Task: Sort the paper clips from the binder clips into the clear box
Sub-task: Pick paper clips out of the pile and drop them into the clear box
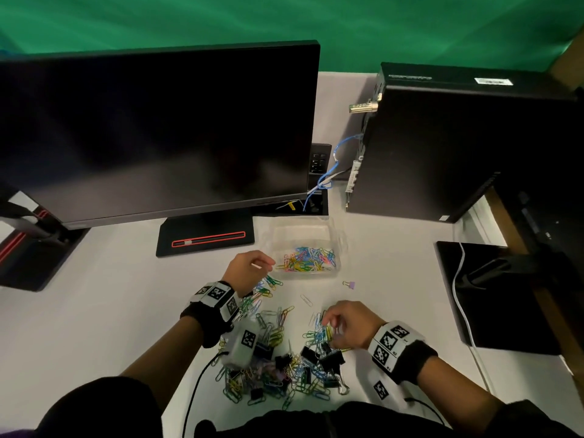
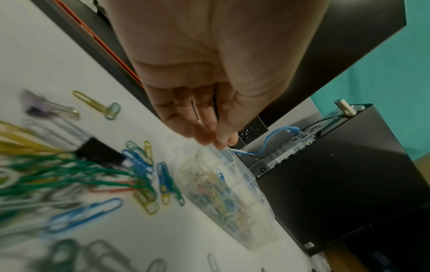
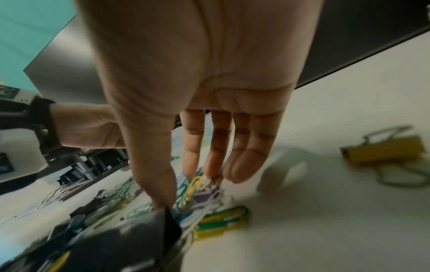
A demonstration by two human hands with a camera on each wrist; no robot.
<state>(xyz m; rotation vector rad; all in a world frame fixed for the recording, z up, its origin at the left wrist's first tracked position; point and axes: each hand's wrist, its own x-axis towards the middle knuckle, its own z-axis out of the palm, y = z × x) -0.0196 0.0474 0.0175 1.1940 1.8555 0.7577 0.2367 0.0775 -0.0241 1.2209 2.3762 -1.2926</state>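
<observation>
The clear box [image 1: 338,245] stands on the white desk in front of the monitor, with several coloured paper clips [image 1: 308,260] lying in it. My left hand [image 1: 264,267] is at the box's left rim, its fingertips [image 2: 207,139] bunched against the thumb and seemingly pinching a pale paper clip. Nearer me lies a mixed pile of paper clips and black binder clips [image 1: 328,358]. My right hand [image 1: 328,327] hovers over the pile's right part. Its straight fingers [image 3: 211,165] touch a yellow paper clip [image 3: 193,185], and the thumb touches a black binder clip [image 3: 139,239].
A small purple binder clip [image 1: 349,283] and a lone white paper clip [image 1: 306,300] lie between box and pile. A yellow binder clip [image 3: 384,150] sits right of my right hand. Monitor [image 1: 158,134], its base [image 1: 205,238], computer tower [image 1: 458,147] and black pad [image 1: 505,295] surround the area.
</observation>
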